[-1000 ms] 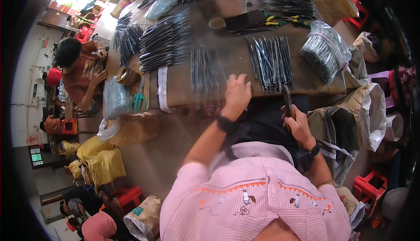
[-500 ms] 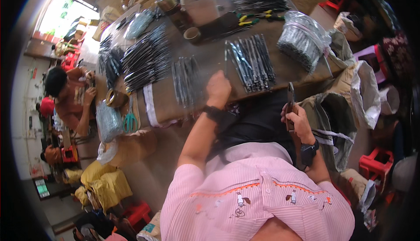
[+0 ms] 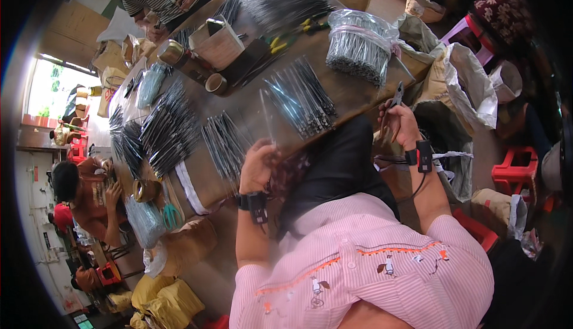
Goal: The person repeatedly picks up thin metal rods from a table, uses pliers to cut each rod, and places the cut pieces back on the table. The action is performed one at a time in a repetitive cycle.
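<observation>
My right hand (image 3: 403, 125) is wrapped round the handles of a pair of pliers (image 3: 397, 95), whose dark jaws point up past the table's front edge. At the table edge my left hand (image 3: 258, 166) is closed, with a thin, motion-smeared metal strip (image 3: 269, 117) standing up from its fingers. To the right of that strip, a bundle of similar dark, shiny strips (image 3: 301, 99) lies fanned on the table. Left of my left hand is a smaller row of strips (image 3: 224, 141).
A larger pile of strips (image 3: 170, 129) lies further left, near teal scissors (image 3: 172, 214). Behind stand an open box (image 3: 218, 45), a tape roll (image 3: 216, 83) and yellow-handled pliers (image 3: 278, 45). A plastic-wrapped bundle (image 3: 361, 48) sits right. Two people work nearby; sacks and red stools surround the table.
My view has turned, and a person in a striped shirt now shows at the far side. My left hand has drawn back toward the table edge; the pliers stay in my right hand.
</observation>
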`<state>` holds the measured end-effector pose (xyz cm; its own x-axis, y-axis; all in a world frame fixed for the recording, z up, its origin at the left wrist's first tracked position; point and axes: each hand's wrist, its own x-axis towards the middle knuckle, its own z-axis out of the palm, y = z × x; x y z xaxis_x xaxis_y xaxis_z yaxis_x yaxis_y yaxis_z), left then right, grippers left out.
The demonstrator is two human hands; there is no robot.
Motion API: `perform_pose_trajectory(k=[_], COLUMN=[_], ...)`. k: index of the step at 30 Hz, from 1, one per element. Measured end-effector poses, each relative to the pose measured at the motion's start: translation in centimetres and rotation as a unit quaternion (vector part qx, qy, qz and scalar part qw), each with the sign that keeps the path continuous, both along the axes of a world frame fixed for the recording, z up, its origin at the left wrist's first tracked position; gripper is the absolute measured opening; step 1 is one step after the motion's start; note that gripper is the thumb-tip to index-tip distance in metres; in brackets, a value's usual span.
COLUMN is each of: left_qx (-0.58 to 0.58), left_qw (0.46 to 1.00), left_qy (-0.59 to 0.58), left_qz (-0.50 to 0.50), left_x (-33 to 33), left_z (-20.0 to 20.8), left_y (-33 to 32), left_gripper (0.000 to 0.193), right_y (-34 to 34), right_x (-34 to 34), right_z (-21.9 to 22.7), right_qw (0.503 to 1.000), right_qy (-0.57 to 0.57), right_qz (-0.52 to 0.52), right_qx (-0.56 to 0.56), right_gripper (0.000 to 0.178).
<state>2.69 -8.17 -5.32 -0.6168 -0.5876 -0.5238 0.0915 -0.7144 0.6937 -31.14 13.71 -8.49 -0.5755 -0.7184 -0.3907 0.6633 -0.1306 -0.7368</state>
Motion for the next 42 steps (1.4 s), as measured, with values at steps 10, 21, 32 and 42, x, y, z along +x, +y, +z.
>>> perform_pose_trajectory(k=[10, 21, 32, 42], left_qx=[-0.006, 0.031, 0.040, 0.008], left_qw=[0.999, 0.999, 0.999, 0.999], left_qy=[0.040, 0.012, 0.002, 0.032], left_qz=[-0.032, -0.033, -0.004, -0.019], left_x=[-1.5, -0.9, 0.6, -0.4], left_z=[2.1, 0.9, 1.0, 1.7], left_y=[2.7, 3.0, 3.6, 4.8], left_gripper=[0.017, 0.017, 0.017, 0.020], right_y=[-4.1, -2.7, 0.4, -1.5], right_x=[-0.9, -2.3, -1.4, -1.5], right_z=[-1.8, -4.2, 0.2, -0.2], right_qw=[0.678, 0.877, 0.963, 0.960], right_qy=[0.600, 0.376, -0.226, -0.202], right_qz=[-0.145, -0.168, -0.008, 0.013], right_qx=[0.399, 0.249, -0.145, -0.193], right_gripper=[0.042, 0.026, 0.012, 0.011])
